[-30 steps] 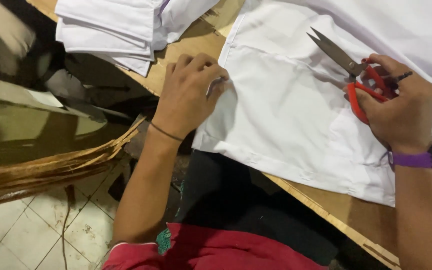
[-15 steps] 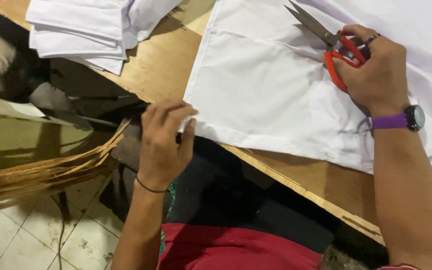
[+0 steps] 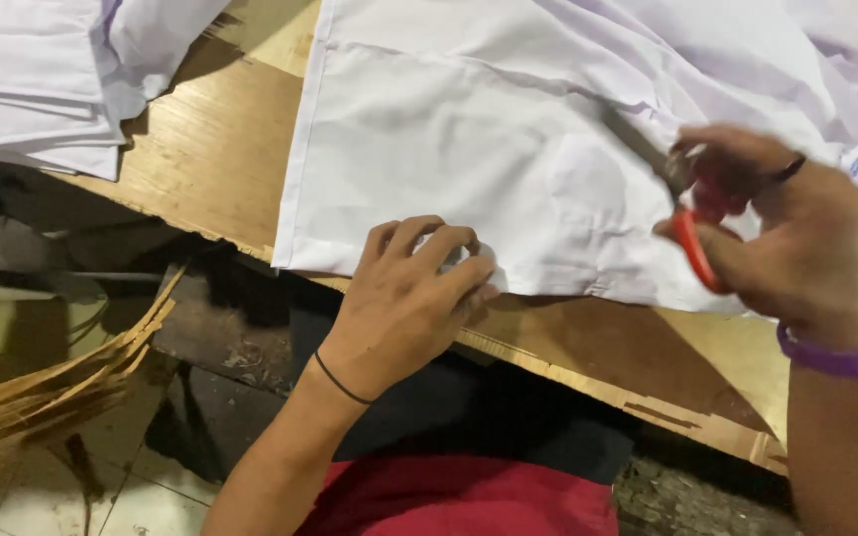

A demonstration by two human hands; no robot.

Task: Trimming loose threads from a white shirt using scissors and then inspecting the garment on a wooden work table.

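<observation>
A white garment (image 3: 469,129) lies spread over the wooden table (image 3: 220,159). My left hand (image 3: 404,298) rests with curled fingers on the garment's near hem at the table's edge, pinching the cloth. My right hand (image 3: 782,238) hovers over the garment's right part and grips red-handled scissors (image 3: 692,228), which are blurred; their blades point up and left over the cloth. A purple watch strap sits on my right wrist, a thin black band on my left.
A stack of folded white cloth (image 3: 42,79) lies at the table's far left. The table's near edge (image 3: 588,372) is chipped and splintered. Below it are thin wooden strips (image 3: 42,397), a tiled floor and my red-clad lap (image 3: 469,496).
My left hand moved from below the table edge back up onto the garment's hem. My right hand brought the scissors down and toward me, and the view came closer.
</observation>
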